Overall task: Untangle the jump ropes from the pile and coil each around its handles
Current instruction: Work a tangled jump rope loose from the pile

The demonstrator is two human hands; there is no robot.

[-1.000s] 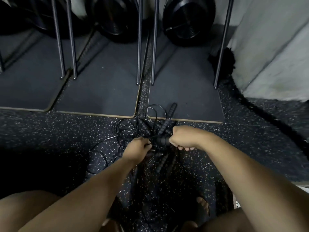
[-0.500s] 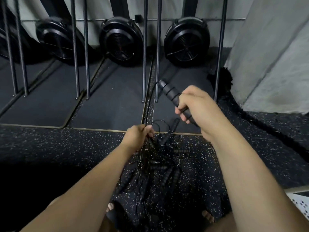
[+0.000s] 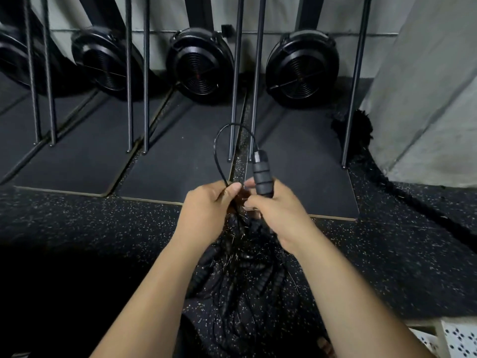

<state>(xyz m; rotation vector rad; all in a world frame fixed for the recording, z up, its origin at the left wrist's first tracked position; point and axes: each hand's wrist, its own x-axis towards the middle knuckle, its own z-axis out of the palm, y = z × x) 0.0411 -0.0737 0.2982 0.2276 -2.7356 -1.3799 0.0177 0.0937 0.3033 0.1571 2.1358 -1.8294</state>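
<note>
The right hand (image 3: 273, 210) grips a black ribbed handle (image 3: 262, 177) upright; the left hand (image 3: 209, 215) pinches its looping cord (image 3: 222, 161) above the tangled rope pile (image 3: 245, 275).

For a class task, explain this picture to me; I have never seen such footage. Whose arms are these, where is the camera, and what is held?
No machine here: a person works bare-handed, and the single picture comes from a wide-angle camera on their head, looking forward and down, so both arms reach in from below. The right hand grips a black ribbed jump-rope handle, held upright. Its thin cord arcs from the handle's top to the left hand, which pinches it. Beneath the hands is a tangled pile of more black ropes and handles, over the speckled floor. Beyond lie dark mats, with round black machines by the wall.
</note>
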